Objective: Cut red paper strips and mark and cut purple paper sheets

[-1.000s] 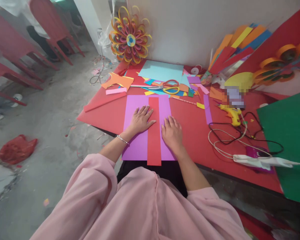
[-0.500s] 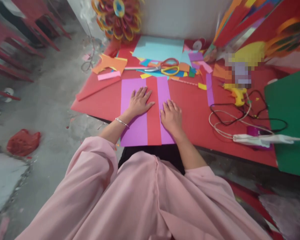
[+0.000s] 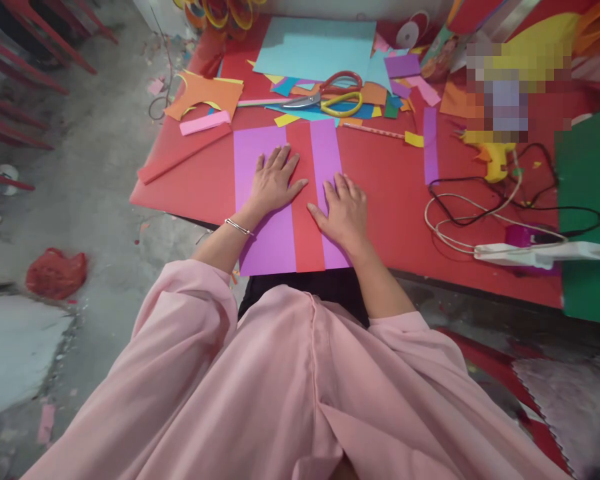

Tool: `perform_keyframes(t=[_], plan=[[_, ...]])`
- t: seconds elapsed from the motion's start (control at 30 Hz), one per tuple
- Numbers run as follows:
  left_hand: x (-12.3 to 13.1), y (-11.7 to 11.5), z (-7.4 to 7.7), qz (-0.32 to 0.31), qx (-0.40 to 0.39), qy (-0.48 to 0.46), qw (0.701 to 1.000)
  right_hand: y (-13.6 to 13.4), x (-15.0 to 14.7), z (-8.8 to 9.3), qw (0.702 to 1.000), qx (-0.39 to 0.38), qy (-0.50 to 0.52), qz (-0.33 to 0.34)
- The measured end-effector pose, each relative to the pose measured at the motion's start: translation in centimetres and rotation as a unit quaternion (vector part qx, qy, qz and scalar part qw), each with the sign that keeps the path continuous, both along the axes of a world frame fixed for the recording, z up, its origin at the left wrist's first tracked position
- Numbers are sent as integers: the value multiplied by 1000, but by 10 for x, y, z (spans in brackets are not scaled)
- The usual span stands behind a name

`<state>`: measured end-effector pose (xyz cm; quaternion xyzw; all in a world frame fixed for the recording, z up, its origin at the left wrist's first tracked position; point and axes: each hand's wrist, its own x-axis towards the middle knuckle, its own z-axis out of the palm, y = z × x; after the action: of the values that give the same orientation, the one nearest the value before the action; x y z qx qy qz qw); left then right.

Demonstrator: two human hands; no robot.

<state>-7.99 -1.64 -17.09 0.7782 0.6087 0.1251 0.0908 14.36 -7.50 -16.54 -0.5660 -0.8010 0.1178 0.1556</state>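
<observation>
A purple sheet of paper (image 3: pixel 261 230) lies at the table's near edge, overhanging it a little. Down its length runs a red paper strip (image 3: pixel 308 233), with purple showing on both sides. My left hand (image 3: pixel 276 179) rests flat on the purple left part, fingers spread, its thumb reaching over the red strip. On the right part lies my right hand (image 3: pixel 346 210), fingers apart, with its thumb touching the red strip. Beyond the sheet are scissors (image 3: pixel 325 100) with one red and one yellow handle, lying on paper scraps.
A light blue sheet (image 3: pixel 315 47) and orange offcuts (image 3: pixel 205 93) lie at the back of the red table (image 3: pixel 385 200). To the right are a yellow glue gun (image 3: pixel 497 160), tangled cables, a white power strip (image 3: pixel 525 255) and a green sheet (image 3: pixel 590 220).
My right thumb has spread out leftward onto the red strip. My left hand stays flat in about the same place on the sheet. The camera view has tilted down slightly.
</observation>
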Motion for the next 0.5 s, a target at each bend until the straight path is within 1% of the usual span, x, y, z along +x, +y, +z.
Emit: perform_keyframes(t=[0.17,0.3,0.5], plan=[[0,0,0,3,-4,10,1000,2,0,-3,1000,1,-3,0],[2,-1,1,9,1,23,1000,2,0,-4,1000,19,-9,0],[6,-7,5,18,18,59,998,0,-1,4,999,30,-16,-3]])
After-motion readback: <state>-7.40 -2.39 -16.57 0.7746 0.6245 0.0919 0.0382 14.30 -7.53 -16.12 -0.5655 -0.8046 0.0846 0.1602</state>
